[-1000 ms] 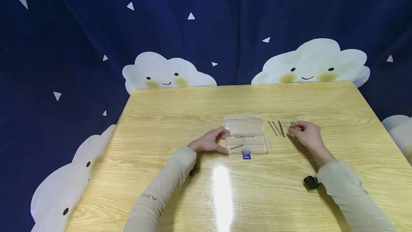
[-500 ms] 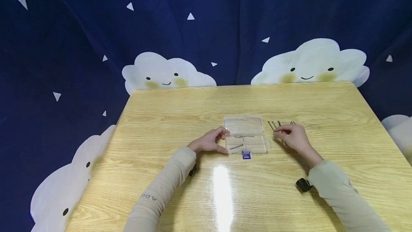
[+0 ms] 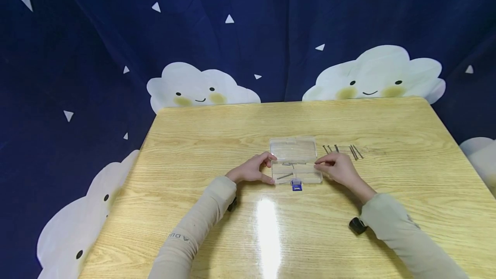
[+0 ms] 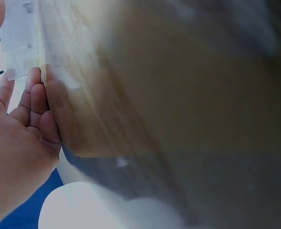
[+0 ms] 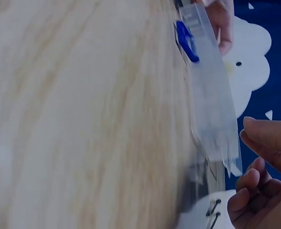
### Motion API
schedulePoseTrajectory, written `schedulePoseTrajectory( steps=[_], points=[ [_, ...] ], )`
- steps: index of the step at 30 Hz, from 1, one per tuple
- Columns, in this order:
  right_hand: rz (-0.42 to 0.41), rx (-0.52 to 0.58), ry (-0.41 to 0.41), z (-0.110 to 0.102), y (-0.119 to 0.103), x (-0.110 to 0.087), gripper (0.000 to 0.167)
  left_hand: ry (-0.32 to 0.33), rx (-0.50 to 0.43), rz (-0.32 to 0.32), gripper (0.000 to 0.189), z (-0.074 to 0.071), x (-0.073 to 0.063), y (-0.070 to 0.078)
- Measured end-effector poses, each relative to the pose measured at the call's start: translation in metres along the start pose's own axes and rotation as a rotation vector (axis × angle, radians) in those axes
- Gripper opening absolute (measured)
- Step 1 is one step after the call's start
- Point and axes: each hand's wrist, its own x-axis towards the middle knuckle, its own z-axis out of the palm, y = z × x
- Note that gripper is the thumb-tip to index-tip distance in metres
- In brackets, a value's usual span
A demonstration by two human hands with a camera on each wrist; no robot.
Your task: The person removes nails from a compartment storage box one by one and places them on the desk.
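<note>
"Clear boxes [image 3: 293,150]?"
"One, carrying one blue latch [image 3: 296,185]."
"Metal fasteners [image 3: 353,153] on the bench [image 3: 217,132]?"
"At least six, in two groups (the one by the right hand [image 3: 341,169] is partly covered)."
"Inside?"
"One in the front compartment [image 3: 310,178]; the rear ones overlap, count unclear."
"Hands, then?"
"Two, counting the left hand [image 3: 251,170]."
"Printed clouds [image 3: 379,70]?"
"Four, some partly shown."

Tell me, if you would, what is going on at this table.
A person is handling an open clear plastic box. The left hand steadies its left end, while the right hand is at the right end, thumb and forefinger drawn together; whether they pinch anything is too small to tell. The lid is folded back, the blue latch hangs undone in front, and a few metal fasteners lie inside. More fasteners lie on the table to the right.
</note>
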Motion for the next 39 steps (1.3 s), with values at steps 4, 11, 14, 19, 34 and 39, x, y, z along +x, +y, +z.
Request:
schedulePoseTrajectory(
  steps=[4, 11, 14, 19, 34, 39],
  points=[
    [-0.051, 0.008, -0.015, 0.007, -0.006, 0.001, 0.009, -0.003, -0.002, -0.01, 0.061, -0.001, 0.0, 0.0],
    [-0.093, 0.024, -0.034, 0.014, -0.015, 0.004, 0.01, -0.006, -0.002, -0.016, 0.062, -0.002, 0.0, 0.001],
    [-0.115, 0.042, -0.03, 0.017, -0.018, 0.004, 0.011, -0.005, -0.001, -0.022, 0.062, -0.002, 0.001, -0.001],
    [-0.128, 0.063, -0.056, 0.024, -0.023, 0.004, 0.01, -0.003, -0.001, -0.016, 0.061, -0.001, 0.001, -0.001],
    [-0.106, -0.003, -0.12, 0.037, -0.036, 0.006, 0.011, 0.0, -0.007, -0.026, 0.062, 0.0, 0.0, -0.001],
    [-0.088, -0.037, -0.129, 0.04, -0.044, 0.005, 0.011, -0.003, -0.009, -0.039, 0.062, 0.0, 0.001, -0.001]
  ],
)
